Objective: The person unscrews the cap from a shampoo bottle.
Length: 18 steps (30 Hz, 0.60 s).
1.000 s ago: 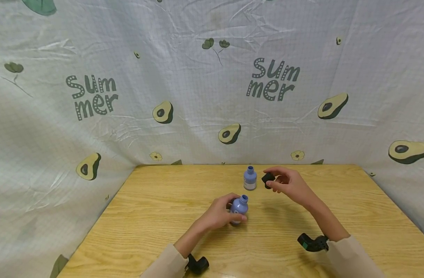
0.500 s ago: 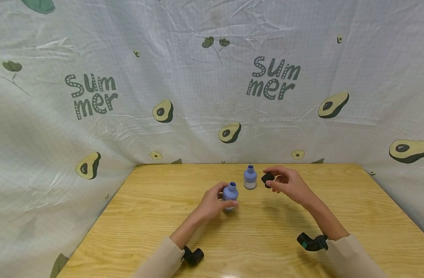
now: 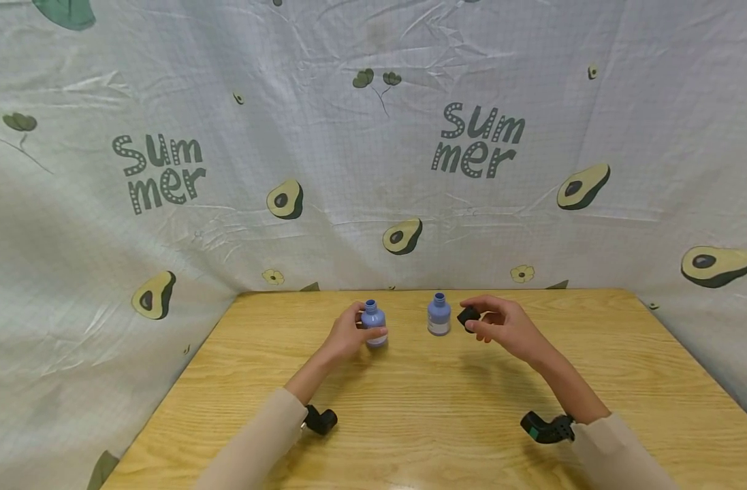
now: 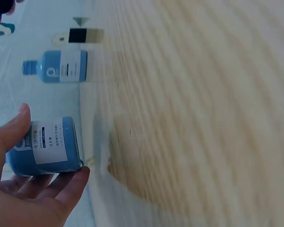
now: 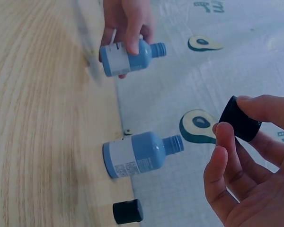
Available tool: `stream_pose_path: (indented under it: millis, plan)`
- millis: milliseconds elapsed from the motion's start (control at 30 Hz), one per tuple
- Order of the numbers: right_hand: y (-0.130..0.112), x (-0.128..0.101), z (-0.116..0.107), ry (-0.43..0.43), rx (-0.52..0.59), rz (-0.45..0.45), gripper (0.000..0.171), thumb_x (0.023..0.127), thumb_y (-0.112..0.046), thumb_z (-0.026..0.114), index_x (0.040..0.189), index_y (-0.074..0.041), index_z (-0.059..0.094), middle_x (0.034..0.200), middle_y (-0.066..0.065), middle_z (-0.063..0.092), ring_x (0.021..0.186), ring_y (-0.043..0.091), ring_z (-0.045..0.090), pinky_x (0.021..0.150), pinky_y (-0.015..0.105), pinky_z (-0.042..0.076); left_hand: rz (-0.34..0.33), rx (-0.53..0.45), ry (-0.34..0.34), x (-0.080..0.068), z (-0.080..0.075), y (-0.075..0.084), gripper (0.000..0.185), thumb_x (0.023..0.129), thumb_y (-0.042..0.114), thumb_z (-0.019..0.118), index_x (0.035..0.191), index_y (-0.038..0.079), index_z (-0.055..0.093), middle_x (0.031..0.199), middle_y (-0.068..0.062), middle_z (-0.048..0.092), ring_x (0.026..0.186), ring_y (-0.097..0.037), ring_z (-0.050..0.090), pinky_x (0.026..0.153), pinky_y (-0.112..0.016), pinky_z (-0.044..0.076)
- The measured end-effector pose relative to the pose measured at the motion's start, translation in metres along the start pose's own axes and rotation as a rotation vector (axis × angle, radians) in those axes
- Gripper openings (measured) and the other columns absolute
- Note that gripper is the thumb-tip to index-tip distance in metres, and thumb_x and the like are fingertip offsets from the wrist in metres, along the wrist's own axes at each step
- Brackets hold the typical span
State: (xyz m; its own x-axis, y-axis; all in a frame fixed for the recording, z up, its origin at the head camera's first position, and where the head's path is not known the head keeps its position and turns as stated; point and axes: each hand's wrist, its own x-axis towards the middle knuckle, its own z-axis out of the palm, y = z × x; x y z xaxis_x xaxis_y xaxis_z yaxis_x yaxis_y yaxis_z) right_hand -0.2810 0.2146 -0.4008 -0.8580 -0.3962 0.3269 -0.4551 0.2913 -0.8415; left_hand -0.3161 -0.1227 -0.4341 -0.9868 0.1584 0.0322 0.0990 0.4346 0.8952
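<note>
My left hand (image 3: 347, 335) grips an uncapped blue bottle (image 3: 374, 318) round its body, upright and close over the table, left of a second bottle. That second blue bottle (image 3: 438, 317), also without a cap, stands upright near the table's back. To its right my right hand (image 3: 502, 325) pinches a black bottle cap (image 3: 468, 318) between thumb and fingers, above the table. The right wrist view shows the pinched cap (image 5: 240, 119) close up. Another black cap (image 5: 128, 211) sits on the table beside the standing bottle; the head view does not show it.
The wooden table (image 3: 410, 435) ends at a pale hanging cloth (image 3: 336, 136) printed with avocados and lettering. On each wrist is a black camera mount, the left one (image 3: 320, 420) low over the table, the right one (image 3: 547, 429) at the sleeve.
My left hand has carried its bottle left and toward the back of the table, away from the standing bottle. The right hand stays nearly still with the cap.
</note>
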Motion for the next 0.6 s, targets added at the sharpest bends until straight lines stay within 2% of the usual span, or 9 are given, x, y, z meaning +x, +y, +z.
stream_pose_path:
  millis: [233, 600]
  plan:
    - [0.004, 0.001, 0.001, 0.009, -0.004, -0.005, 0.04, 0.1, -0.011, 0.067, 0.137, 0.002, 0.061, 0.112, 0.023, 0.065, 0.071, 0.013, 0.066, 0.067, 0.031, 0.056, -0.037, 0.018, 0.049, 0.009, -0.011, -0.002, 0.058, 0.094, 0.018, 0.078, 0.142, 0.004, 0.049, 0.146, -0.022, 0.055, 0.138, -0.04, 0.053, 0.112, -0.055, 0.045]
    - [0.005, 0.001, 0.003, 0.001, -0.003, -0.008, 0.04, 0.1, -0.011, 0.067, 0.138, 0.003, 0.06, 0.115, 0.024, 0.065, 0.072, 0.013, 0.066, 0.067, 0.03, 0.056, -0.027, 0.019, 0.042, 0.017, -0.013, -0.007, 0.053, 0.096, 0.014, 0.075, 0.141, 0.003, 0.049, 0.146, -0.024, 0.054, 0.139, -0.043, 0.051, 0.111, -0.056, 0.046]
